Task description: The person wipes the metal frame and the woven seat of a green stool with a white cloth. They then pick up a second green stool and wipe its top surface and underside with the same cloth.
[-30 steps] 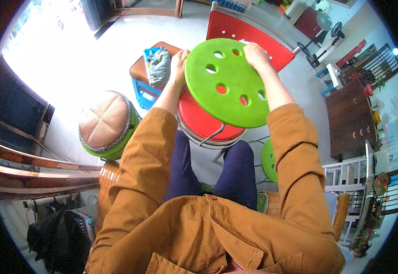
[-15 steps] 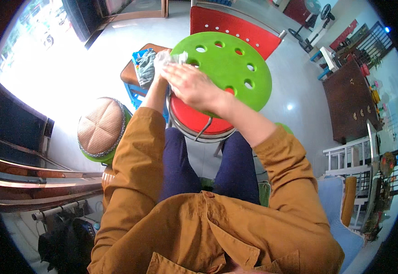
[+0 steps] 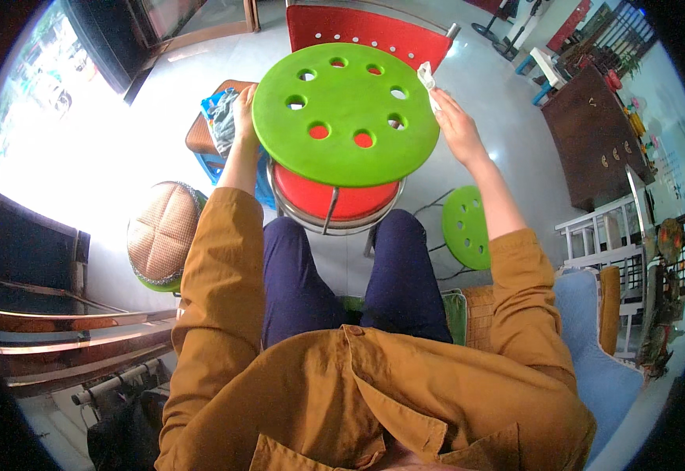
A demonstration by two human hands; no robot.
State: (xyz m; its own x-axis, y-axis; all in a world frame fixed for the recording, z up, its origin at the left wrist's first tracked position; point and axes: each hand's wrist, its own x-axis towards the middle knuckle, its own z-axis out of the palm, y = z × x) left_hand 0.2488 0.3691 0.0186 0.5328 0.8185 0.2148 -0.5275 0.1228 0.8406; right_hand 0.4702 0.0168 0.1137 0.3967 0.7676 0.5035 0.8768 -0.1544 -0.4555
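- Green round seat (image 3: 346, 114), pierced with holes, is held tilted between the two hands, above a red stool (image 3: 335, 200).
- Left hand (image 3: 244, 118) grips its left rim.
- Right hand (image 3: 456, 125) pinches a white cloth (image 3: 427, 78) against the right rim.
- Step, judged: wiping the rim; the next move calls for a steady left grip.
- Beyond the left hand: a brown stool (image 3: 209, 133) with bundled cloth.

Seat disc (image 3: 345, 114) sits atop stool (image 3: 335, 200) btwn knees; cushioned stool (image 3: 162, 235) left.
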